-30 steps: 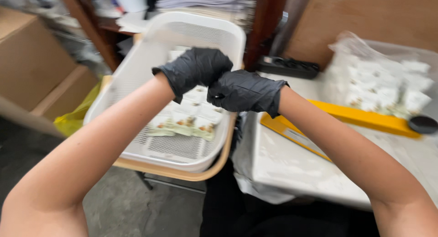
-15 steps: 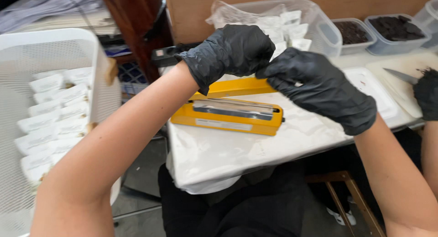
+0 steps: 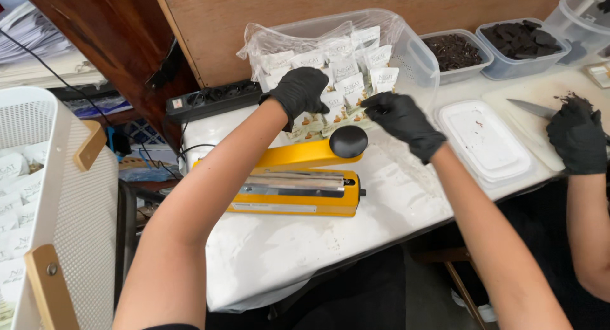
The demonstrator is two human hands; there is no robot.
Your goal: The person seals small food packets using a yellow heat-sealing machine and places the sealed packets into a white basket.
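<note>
Many small white pouches (image 3: pixel 343 69) lie in the clear tub (image 3: pixel 416 56) behind the yellow sealer (image 3: pixel 298 187). My left hand (image 3: pixel 298 91) rests loosely curled on them; my right hand (image 3: pixel 400 117) hovers half-open. I judge them light, crinkly, slippery; pinch one by its top edge.

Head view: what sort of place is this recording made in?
Probably a small food-packing workbench. A yellow heat sealer sits on the white-covered table, a clear bin of small printed pouches stands behind it, and tubs of dark pieces sit by a co-worker's gloved hand.
</note>
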